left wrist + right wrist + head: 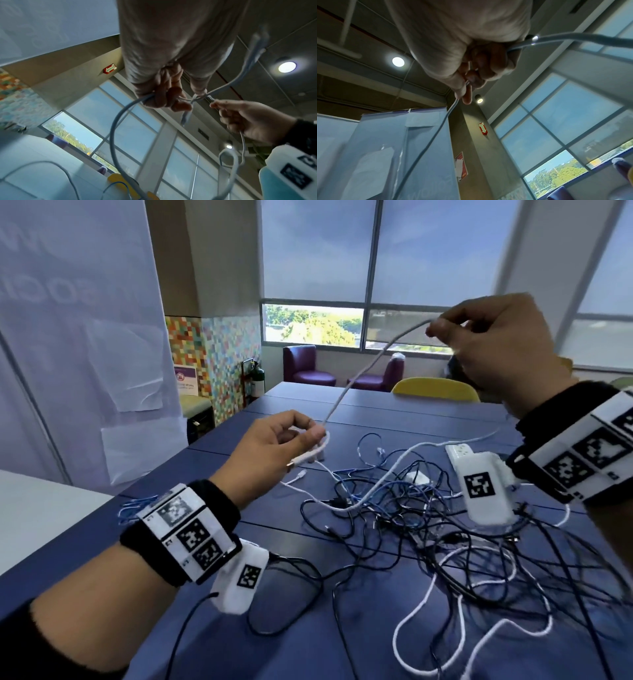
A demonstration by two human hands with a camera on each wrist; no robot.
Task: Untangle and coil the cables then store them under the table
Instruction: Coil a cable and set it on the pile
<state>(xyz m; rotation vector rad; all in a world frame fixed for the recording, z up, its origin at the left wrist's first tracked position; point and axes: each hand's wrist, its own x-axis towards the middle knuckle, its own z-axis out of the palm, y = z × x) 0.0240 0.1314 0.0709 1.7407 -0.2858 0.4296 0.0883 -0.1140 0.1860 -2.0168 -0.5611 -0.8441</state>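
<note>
A white cable [363, 371] stretches taut through the air between my two hands above the blue table [239, 515]. My left hand [291, 440] pinches a small loop of it low at centre; in the left wrist view its fingers [164, 97] curl round the white cable [116, 121]. My right hand [479, 337] is raised at upper right and pinches the same cable between thumb and fingers [467, 86]; the white cable [426, 146] runs down from it. A tangle of black, blue and white cables [428, 525] lies on the table below.
A white power strip [460, 451] sits among the tangle at right. A small bundle of blue cable [133, 506] lies near the table's left edge. Purple armchairs [308, 364] and a yellow chair [435, 388] stand beyond the far edge. A white banner [78, 337] hangs at left.
</note>
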